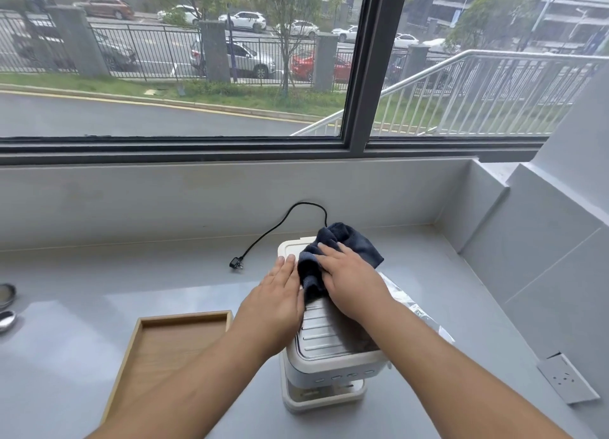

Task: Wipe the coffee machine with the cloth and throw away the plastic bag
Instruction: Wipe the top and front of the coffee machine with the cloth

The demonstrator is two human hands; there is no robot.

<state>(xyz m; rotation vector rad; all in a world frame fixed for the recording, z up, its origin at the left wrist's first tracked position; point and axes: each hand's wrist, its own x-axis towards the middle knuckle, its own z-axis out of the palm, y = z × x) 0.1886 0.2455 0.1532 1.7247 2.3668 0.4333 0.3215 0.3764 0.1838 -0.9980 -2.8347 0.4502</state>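
A: Head view: the counter bears the coffee machine. Why are both hands on top?
B: Wiping, likely. The plastic bag lies just right of the machine, untouched. The cloth sits on the machine's top. The right hand presses it flat-fingered, and the left hand, also flat, steadies the machine.

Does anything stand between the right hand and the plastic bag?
Nothing visible does. The right hand presses the cloth flat on top of the coffee machine. The plastic bag lies uncovered on the counter, just right of the machine. No bin is in view.
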